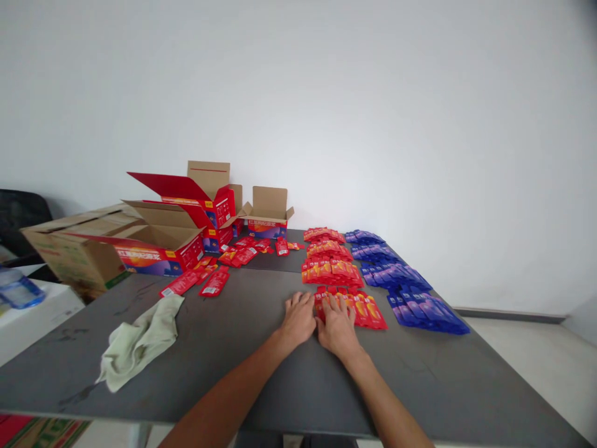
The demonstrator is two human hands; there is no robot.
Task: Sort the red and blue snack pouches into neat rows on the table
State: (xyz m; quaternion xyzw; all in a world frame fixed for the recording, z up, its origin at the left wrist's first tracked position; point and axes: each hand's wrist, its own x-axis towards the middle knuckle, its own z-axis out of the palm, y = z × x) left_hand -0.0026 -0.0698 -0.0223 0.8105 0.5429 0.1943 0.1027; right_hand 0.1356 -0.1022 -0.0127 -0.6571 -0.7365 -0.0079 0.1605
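My right hand (pixel 336 325) rests with its fingers apart on the left part of the nearest row of red pouches (pixel 368 310). Beside it, my left hand (pixel 299 318) lies on the dark table at the row's left end, its fingers stretched forward. Both hands partly cover the pouches there. Behind this row, several more overlapping rows of red pouches (pixel 332 271) run back toward the wall. To their right are matching rows of blue pouches (pixel 426 308), laid out in overlapping fans.
Loose red pouches (pixel 215 282) lie scattered at the left, near an open red-and-blue carton (pixel 158 258). More open cartons (pixel 267 227) stand at the back. A pale cloth (pixel 142 342) lies crumpled on the table (pixel 224 373). A large brown box (pixel 88 249) stands beyond the left edge.
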